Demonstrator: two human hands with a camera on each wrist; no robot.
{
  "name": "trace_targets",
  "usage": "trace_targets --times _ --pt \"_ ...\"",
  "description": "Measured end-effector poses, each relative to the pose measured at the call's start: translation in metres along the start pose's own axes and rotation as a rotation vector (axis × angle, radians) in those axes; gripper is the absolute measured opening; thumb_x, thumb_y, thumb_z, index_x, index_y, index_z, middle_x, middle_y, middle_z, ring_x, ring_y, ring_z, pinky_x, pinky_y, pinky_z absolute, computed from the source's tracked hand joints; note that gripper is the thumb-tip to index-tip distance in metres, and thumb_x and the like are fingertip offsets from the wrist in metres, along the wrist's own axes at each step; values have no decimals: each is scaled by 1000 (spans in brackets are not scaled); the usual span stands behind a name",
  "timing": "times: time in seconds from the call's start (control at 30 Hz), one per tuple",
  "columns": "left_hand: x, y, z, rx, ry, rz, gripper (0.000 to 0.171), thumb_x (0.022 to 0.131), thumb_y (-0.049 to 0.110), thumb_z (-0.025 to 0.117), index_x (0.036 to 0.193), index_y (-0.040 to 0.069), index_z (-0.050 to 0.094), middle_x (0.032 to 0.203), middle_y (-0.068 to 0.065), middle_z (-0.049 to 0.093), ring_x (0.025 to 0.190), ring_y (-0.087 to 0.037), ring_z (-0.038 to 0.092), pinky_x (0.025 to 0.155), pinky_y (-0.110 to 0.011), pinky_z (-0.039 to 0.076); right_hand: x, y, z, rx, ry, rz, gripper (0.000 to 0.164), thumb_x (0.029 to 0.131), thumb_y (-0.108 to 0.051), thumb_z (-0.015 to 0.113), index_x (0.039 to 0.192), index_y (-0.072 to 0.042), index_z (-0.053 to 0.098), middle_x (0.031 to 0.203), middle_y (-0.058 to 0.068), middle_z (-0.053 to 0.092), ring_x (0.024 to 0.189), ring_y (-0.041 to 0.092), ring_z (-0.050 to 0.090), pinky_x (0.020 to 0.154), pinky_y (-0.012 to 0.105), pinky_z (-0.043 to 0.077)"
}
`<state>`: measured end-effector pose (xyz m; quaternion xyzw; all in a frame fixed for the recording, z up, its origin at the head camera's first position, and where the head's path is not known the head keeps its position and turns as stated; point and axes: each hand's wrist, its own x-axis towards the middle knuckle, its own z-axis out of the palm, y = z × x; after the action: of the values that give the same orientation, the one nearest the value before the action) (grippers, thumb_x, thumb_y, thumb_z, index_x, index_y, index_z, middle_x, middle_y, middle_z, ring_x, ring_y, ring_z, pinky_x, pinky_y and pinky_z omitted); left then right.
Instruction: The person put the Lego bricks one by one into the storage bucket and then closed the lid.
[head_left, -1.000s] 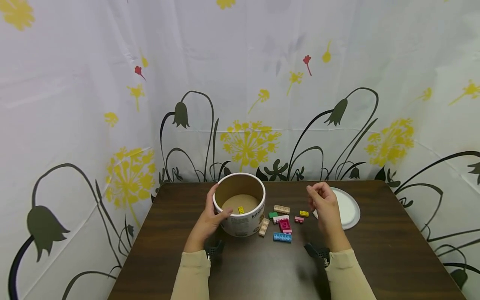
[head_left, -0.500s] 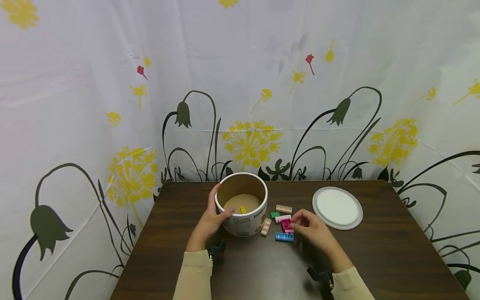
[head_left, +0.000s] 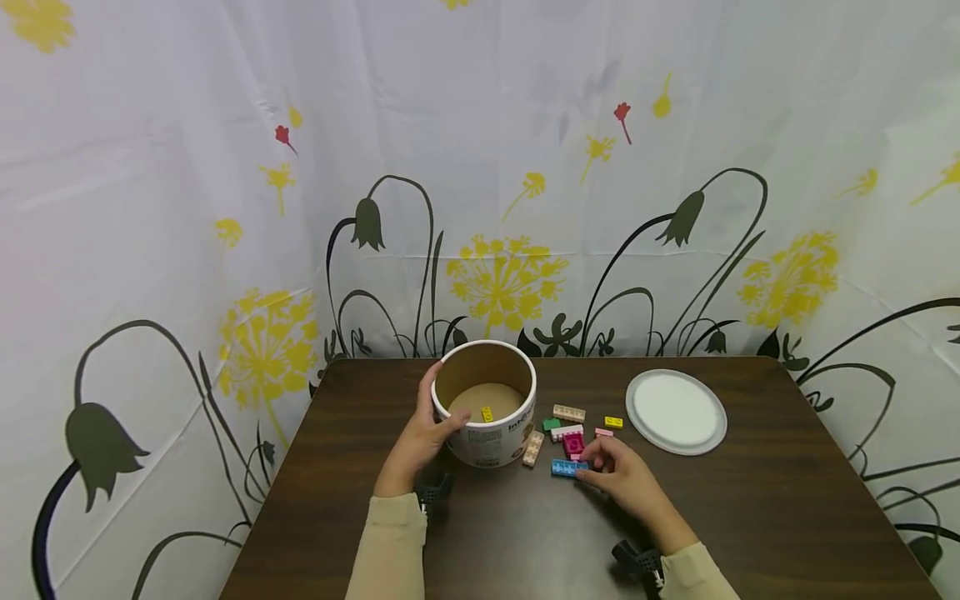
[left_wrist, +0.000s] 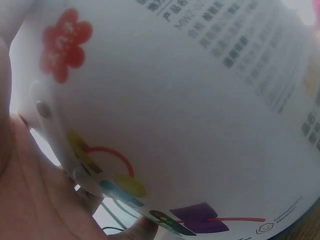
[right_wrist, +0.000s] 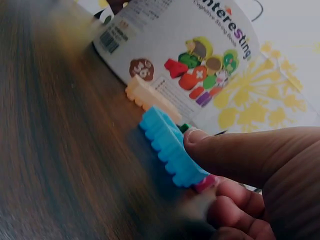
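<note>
A white round tub (head_left: 483, 446) with printed sides stands tilted toward me on the table in the head view. My left hand (head_left: 415, 440) holds it, the thumb over the near rim and the fingers along its left wall. A small yellow brick (head_left: 487, 414) lies on the tub's floor. To the tub's right, my right hand (head_left: 626, 479) pinches the right end of a blue toy brick (head_left: 565, 468) between thumb and fingers. The right wrist view shows this blue brick (right_wrist: 170, 145) on its side, studs facing down-left, beside the thumb.
Around the blue brick lie a magenta brick (head_left: 573, 444), a light pink brick (head_left: 566, 432), a green one (head_left: 551, 424), beige bricks (head_left: 533, 448) and a yellow brick (head_left: 613, 422). The white round lid (head_left: 677, 412) lies at the right. A flowered curtain (head_left: 480, 167) hangs behind the table.
My right hand has come from beside the lid, left past the magenta brick, then down to the blue brick, which it now pinches. The left hand keeps its hold on the tub.
</note>
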<state>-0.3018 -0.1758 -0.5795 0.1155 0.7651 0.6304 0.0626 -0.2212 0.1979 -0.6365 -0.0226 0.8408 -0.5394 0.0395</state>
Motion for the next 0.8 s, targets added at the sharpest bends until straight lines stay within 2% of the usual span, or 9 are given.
trace_targets --times 0.23,0.37,0.57,0.8 --pt "2 -2 2 -13 4 -12 104 94 34 81 171 41 12 178 -16 21 160 -47 30 128 -68 23 -1 2 -4 -60 -30 -13 26 88 -18 92 108 -15 76 98 6 59 74 13 53 65 26 45" --pt "4 -2 2 -25 3 -9 103 95 34 81 171 43 12 179 -14 19 161 -46 29 128 -68 23 -2 0 -5 -64 -22 -5 27 88 -19 92 108 -15 74 96 6 60 74 14 53 64 27 45" --pt "2 -1 2 -3 1 -6 105 94 33 81 172 38 10 179 -17 18 160 -48 29 128 -68 23 -1 3 -3 -90 -18 -9 27 87 -18 92 105 -16 73 94 5 62 73 14 53 65 27 45" --pt "1 1 1 -19 5 3 105 94 33 82 172 40 11 178 -16 21 160 -48 30 128 -67 23 1 4 1 -133 -15 -4 27 86 -17 93 105 -19 74 93 2 64 74 13 55 65 27 46"
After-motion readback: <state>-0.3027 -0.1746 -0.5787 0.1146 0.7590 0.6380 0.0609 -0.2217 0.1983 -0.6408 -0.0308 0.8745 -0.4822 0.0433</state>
